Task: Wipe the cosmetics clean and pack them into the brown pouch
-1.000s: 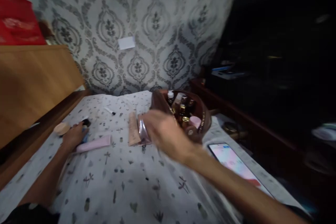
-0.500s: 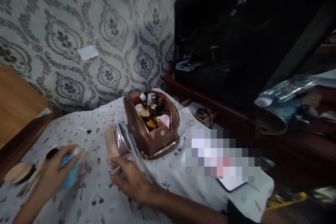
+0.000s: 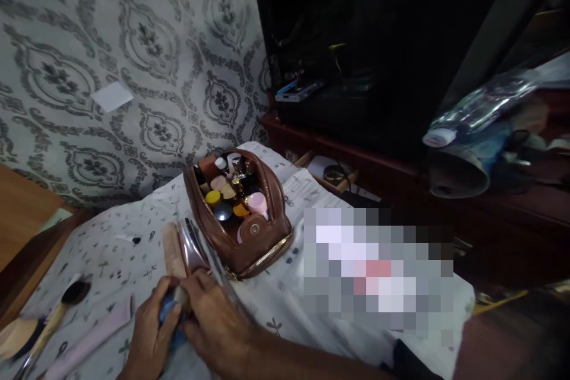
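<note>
My left hand (image 3: 151,326) is closed around a small blue item (image 3: 168,309) with a pale end; fingers cover most of it, so its kind is unclear. Pressed against it from the right, my right hand (image 3: 218,314) has its fingers bent over the pale end. Just beyond both hands lie a beige tube (image 3: 173,249) and a shiny rose-silver tube (image 3: 192,246), side by side on the patterned cloth (image 3: 98,237). An unzipped brown makeup bag (image 3: 262,246) stands behind them, holding several jars and small bottles.
At left lie a long pink tube (image 3: 91,338), a makeup brush (image 3: 56,317) and a round beige compact (image 3: 20,335). A pixelated area (image 3: 378,273) covers something on the right. Beyond are a partly open drawer (image 3: 327,181), a large black screen (image 3: 378,29) and a plastic bottle (image 3: 481,104).
My left hand has moved right with the blue item and met my right hand, whose fingers now close on it. The pink tube at left is now uncovered. The view has shifted rightward.
</note>
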`<state>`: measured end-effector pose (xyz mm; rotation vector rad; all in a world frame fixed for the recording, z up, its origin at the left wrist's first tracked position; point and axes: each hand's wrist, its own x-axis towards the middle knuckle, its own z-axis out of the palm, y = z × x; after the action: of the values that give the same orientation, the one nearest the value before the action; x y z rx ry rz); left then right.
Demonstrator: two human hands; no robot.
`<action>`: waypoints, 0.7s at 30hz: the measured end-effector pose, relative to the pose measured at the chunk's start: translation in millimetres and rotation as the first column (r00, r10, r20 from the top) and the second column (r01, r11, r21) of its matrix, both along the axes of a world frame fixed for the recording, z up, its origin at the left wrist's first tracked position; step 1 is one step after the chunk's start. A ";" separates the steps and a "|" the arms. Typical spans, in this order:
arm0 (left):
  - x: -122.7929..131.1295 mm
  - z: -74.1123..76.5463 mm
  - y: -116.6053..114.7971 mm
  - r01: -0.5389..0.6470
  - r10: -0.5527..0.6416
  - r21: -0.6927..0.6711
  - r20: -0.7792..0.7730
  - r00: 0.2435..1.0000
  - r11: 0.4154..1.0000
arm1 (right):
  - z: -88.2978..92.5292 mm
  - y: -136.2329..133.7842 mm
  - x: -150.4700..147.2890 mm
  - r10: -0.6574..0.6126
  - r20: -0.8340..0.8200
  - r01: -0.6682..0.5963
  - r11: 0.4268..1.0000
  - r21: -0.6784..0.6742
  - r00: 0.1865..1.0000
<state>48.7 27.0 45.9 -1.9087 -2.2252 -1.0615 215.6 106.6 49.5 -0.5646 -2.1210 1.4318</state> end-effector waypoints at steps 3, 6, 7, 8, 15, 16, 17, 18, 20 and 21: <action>-1.1 -0.6 -2.3 0.025 -0.027 0.026 0.075 0.997 0.999 | 0.2 -4.2 1.5 0.031 0.022 -0.031 0.999 -0.007 0.999; 4.1 6.5 -1.6 0.004 -0.003 -0.002 0.211 0.977 1.000 | 3.8 -2.9 1.8 0.057 -0.038 -0.059 0.997 -0.041 0.998; 6.0 9.3 -1.0 -0.001 0.002 -0.006 0.257 0.966 1.000 | 5.6 -1.7 1.7 0.063 -0.061 -0.066 0.996 -0.056 0.996; 7.7 11.9 -0.4 -0.003 0.004 -0.005 0.297 0.955 1.000 | 7.4 -0.3 1.5 0.064 -0.081 -0.070 0.995 -0.070 0.995; 3.0 12.2 -5.5 -0.034 0.012 0.051 0.376 0.927 0.998 | 8.5 2.0 -2.6 0.055 -0.170 -0.104 0.949 -0.296 0.984; 1.9 10.7 -7.0 -0.034 0.014 0.044 0.386 0.922 0.998 | 7.4 1.7 -3.5 0.057 -0.169 -0.113 0.934 -0.338 0.984; 1.2 9.4 -8.3 -0.035 0.021 0.028 0.399 0.917 0.999 | 6.5 1.6 -4.1 0.057 -0.166 -0.116 0.923 -0.367 0.984; 1.1 8.7 -9.1 -0.040 0.034 0.006 0.414 0.910 0.999 | 6.1 1.7 -4.5 0.056 -0.159 -0.114 0.917 -0.383 0.986; 2.6 8.8 -9.1 -0.049 0.067 -0.052 0.455 0.888 0.997 | 6.9 2.9 -4.1 0.052 -0.126 -0.097 0.918 -0.385 0.991; 3.9 9.5 -8.5 -0.056 0.088 -0.080 0.484 0.870 0.995 | 8.1 3.8 -3.3 0.052 -0.104 -0.088 0.922 -0.377 0.993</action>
<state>52.6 18.5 55.4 -1.7022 -2.5765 -1.6330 212.3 110.4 57.6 -0.5549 -1.8141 1.8924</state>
